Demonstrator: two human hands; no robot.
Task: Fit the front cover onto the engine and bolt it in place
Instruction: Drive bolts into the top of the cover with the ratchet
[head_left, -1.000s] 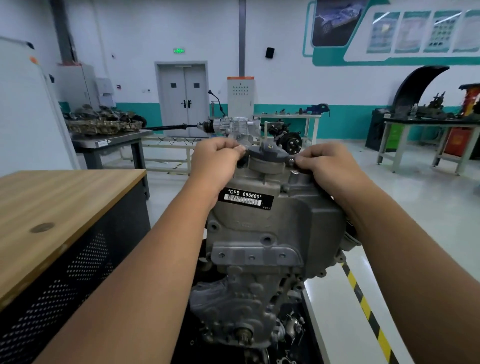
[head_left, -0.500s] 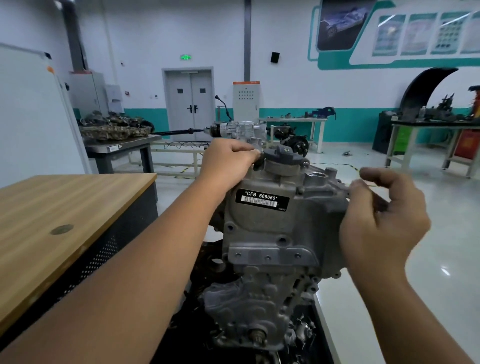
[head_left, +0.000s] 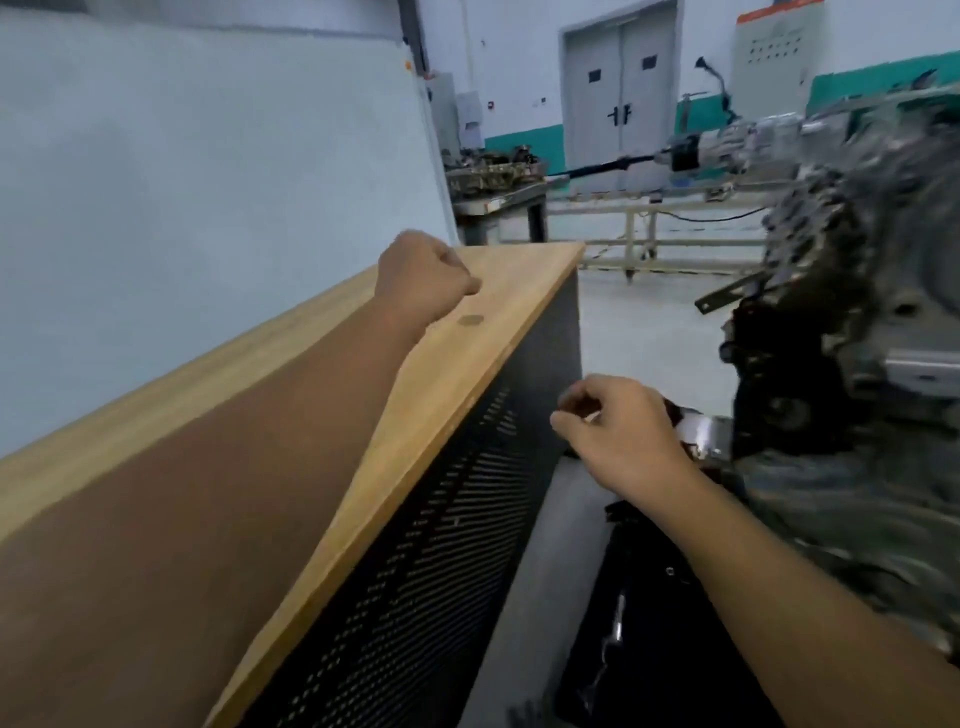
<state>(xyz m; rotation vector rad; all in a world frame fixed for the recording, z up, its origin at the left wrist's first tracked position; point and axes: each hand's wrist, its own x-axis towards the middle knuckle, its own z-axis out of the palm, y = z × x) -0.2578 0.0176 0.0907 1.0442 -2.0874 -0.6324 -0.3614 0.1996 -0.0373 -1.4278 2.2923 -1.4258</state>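
Head view, blurred: the left hand (head_left: 423, 283) hangs over the wooden bench (head_left: 498, 332), fingers curled into a fist, nothing visible in it. Lower, beside the bench's perforated side, the right hand (head_left: 618, 434) has thumb and fingers curled together; whether they pinch anything I cannot tell. At far right stands the engine (head_left: 862, 332), apart from both hands.

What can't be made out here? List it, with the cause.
- Engine, head view: motion-blurred and cut off by the right edge; whether the cover is seated or bolted cannot be told.
- Left hand, over the wooden bench: fingers curled away from the camera; anything inside is hidden.
- Right hand: thumb and finger pinched, but blur hides whether they hold a bolt.
- Shiny part behind that hand: half covered, unidentifiable.
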